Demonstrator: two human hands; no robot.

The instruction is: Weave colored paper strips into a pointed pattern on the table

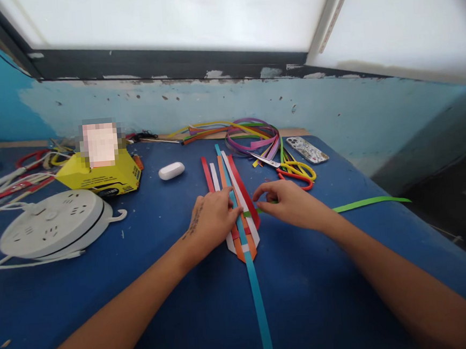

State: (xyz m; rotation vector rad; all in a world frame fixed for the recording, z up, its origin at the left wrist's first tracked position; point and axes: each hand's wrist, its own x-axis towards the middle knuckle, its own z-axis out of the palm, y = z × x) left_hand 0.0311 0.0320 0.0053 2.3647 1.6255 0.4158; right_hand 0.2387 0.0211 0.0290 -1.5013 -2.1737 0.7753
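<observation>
Running down to the lower edge of the view, a blue strip (258, 301) extends from the pointed near end of the weave (241, 230), which lies near the middle of the desk (180, 318) and combines red, white, orange and blue strips. The left hand (213, 213) rests on the weave's left side, thumb and forefinger parted upon it; whether its other fingers grip anything cannot be told. At the weave's right edge, the right hand (287, 200) has thumb and forefinger brought close together beside a green strip (368, 203); whether they pinch it cannot be told. This strip crosses part of the weave and emerges beyond the right wrist. Well to the left lies a round white socket hub (55, 223) with cables. Farther back, the free strip ends fan out between a white case (172, 171) and open scissors (284, 166). A yellow box (112, 176), its upper part blurred, stands behind the hub; a phone (307, 150) lies beyond the scissors, near coiled strips (270, 138). A pale blue wall (195, 99) and window (164, 18) close the background.
</observation>
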